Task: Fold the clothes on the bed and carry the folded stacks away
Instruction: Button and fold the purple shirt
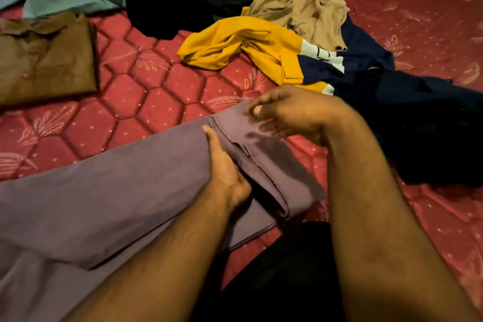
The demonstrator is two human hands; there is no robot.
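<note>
Mauve garment (109,191) lies across the lower left of the red bed (156,102); soft, light, floppy, so best held at its hem edges. Left hand (224,170) presses flat on it, right hand (285,115) pinches the folded end. One brown shirt (47,60) folded upper left; roughly five loose pieces behind.
</note>
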